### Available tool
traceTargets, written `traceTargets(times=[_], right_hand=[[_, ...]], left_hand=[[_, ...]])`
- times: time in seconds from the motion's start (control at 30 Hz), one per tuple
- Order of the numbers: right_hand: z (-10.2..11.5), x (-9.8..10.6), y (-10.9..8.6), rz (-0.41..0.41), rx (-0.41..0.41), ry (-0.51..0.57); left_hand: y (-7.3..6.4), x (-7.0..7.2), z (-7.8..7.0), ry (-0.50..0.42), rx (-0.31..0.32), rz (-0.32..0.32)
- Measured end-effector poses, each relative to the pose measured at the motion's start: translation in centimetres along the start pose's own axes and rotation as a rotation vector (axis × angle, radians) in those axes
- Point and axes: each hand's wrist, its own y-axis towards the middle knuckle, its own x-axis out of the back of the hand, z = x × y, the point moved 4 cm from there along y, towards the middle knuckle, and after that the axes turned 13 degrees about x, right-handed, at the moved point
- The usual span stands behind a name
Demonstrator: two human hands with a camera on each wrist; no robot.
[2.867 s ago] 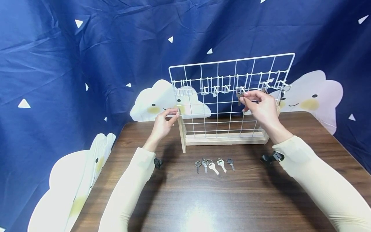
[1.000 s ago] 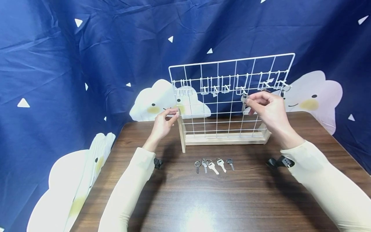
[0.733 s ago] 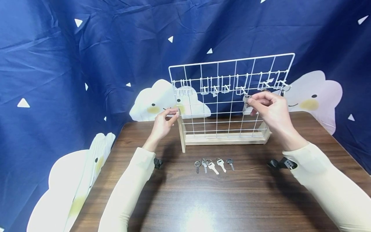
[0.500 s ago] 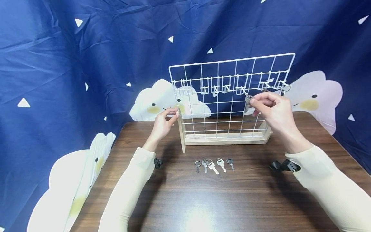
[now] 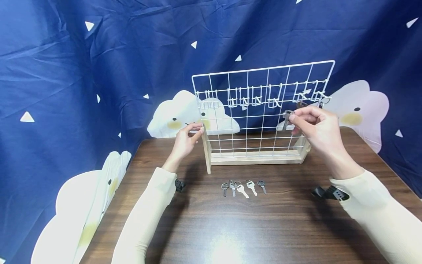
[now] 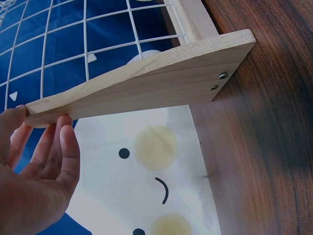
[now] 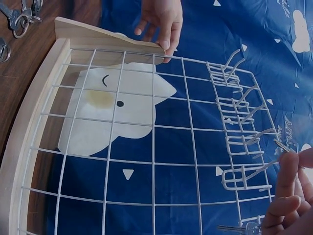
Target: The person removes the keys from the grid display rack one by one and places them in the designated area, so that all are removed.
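My right hand [image 5: 318, 126] pinches a metal key [image 5: 286, 118] between thumb and index finger. The key dangles in front of the wire grid, just right of and below a white hook [image 5: 274, 103], apart from it. In the right wrist view, the fingers of the right hand [image 7: 288, 196] hold it by the hook tips, mostly hidden. My left hand [image 5: 187, 140] pinches the top of the rack's wooden side panel [image 6: 132, 93], thumb on one face and fingers on the other. The rack's wooden base [image 5: 257, 158] stands on the table.
Several loose keys [image 5: 241, 190] lie in a row on the brown table [image 5: 197, 227] before the rack. More white hooks [image 5: 244, 102] line the grid. A key ring [image 5: 325, 99] hangs at the far right. A blue cloth [image 5: 132, 55] hangs behind.
The right hand has drawn the key along the hook, off its tip, and away to the right and toward me. The left hand has stayed on the side panel.
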Motion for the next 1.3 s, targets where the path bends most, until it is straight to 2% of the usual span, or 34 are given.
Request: traceTargets(times=[0.17,0.43,0.7,0.8,1.0,1.3], right_hand=[[-0.2,0.1,-0.3,0.014,0.0,0.016],[-1.6,-0.1,-1.3,0.079,-0.053,-0.044],[-3.7,-1.0,-2.7,0.136,-0.085,0.094],[-4.4,-1.2,-3.3,0.171,-0.118,0.1],[-5.6,-1.6,-4.4,0.255,-0.196,0.036],[-7.6,-2.5,-5.8,0.336,-0.297,0.07]], left_hand=[[0.1,0.0,0.0,0.021,-0.001,-0.004],[0.1,0.0,0.0,0.016,0.002,0.001],[0.0,0.1,0.0,0.035,0.003,-0.007],[0.0,0.1,0.0,0.043,0.003,-0.009],[0.0,0.1,0.0,0.037,0.003,-0.006],[0.0,0.1,0.0,0.028,0.002,-0.007]])
